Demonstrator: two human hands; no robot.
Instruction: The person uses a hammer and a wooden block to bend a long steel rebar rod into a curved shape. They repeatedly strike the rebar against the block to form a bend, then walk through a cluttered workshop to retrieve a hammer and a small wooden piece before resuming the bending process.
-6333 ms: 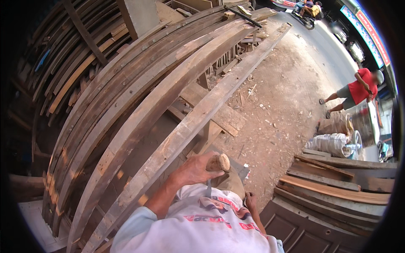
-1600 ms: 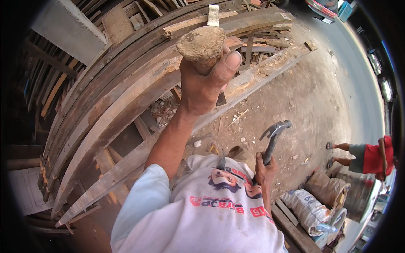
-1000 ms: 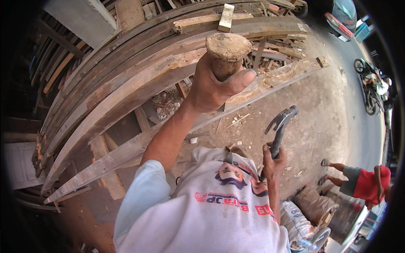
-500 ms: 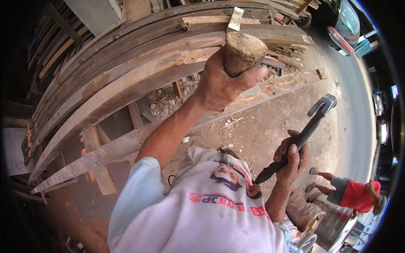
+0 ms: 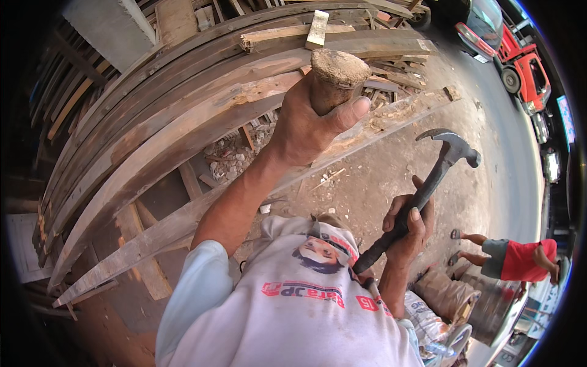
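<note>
My left hand point(image 5: 309, 122) is raised in front of me, its fingers wrapped round a thick, stubby wooden piece point(image 5: 336, 73). That piece has a wide, rough, battered top facing up; its lower part is hidden by my hand. To the right and lower, my right hand point(image 5: 408, 229) grips a dark claw hammer point(image 5: 422, 192) round the middle of its handle. The hammer slants, with its head up and to the right, its curved claw to the left. The handle's end is close to my shirt point(image 5: 293, 312). The hammer and the wooden piece are apart.
Long weathered beams point(image 5: 202, 125) lie stacked across the left and far side. A pale block point(image 5: 317, 29) shows on them. Rubble point(image 5: 235, 153) lies between beams. At right are sacks point(image 5: 443, 293), a person in a red top point(image 5: 529, 260), and a road with a red vehicle point(image 5: 529, 73).
The hammer has turned in my right hand, so its claw and face now show from the side. My left hand still holds the wooden piece. The whole view has shifted, revealing the red vehicle.
</note>
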